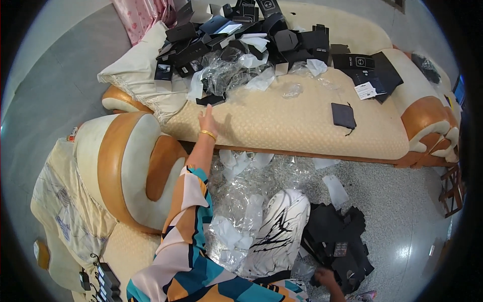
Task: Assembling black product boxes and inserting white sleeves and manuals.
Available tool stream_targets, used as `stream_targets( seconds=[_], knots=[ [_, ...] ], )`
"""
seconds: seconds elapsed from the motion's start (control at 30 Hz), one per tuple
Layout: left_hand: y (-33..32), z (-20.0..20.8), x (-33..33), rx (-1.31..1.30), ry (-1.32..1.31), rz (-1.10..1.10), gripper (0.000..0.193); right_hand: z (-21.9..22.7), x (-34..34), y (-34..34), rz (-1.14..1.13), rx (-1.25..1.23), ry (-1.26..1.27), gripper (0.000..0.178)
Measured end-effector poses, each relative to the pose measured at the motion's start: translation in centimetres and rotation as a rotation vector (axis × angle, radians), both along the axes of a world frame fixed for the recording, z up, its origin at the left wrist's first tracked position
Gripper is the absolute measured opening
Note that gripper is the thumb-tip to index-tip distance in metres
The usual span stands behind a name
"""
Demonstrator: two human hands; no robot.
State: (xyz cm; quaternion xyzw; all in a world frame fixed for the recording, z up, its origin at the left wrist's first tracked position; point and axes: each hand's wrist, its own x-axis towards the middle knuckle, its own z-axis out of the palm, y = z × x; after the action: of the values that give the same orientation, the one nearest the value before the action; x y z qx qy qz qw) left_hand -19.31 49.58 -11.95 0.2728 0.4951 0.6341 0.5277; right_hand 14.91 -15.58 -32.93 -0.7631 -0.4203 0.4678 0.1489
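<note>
Straight toward eleven o'clock, my left hand (pixel 207 121) meets a small black box (pixel 210 99) on the sofa (pixel 287 121); at five, my right hand (pixel 326 276) is beside black cardboard (pixel 327 226). Whether either hand's fingers grip, I can't tell.

Before the long cream quilted sofa (pixel 287 121), we find the right hand (pixel 326 277) blurred, its grip indistinct against matte black cardboard pieces (pixel 347 231); behind the sofa, the top edge crops a pink patterned curtain (pixel 142 20).
</note>
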Motion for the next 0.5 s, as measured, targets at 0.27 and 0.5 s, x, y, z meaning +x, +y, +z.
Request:
stream_targets(
  seconds=[0.27,0.5],
  knots=[
    [10.6,-0.1,0.1,0.283,0.32,-0.125,0.088,-3.6,-4.3,-3.1,0.221,-0.239,-0.065,0.036],
    [17.3,-1.2,1.8,0.311,0.361,0.005,0.091,-0.6,-5.2,-1.1,0.027,-0.211,0.011,0.028]
  ],
)
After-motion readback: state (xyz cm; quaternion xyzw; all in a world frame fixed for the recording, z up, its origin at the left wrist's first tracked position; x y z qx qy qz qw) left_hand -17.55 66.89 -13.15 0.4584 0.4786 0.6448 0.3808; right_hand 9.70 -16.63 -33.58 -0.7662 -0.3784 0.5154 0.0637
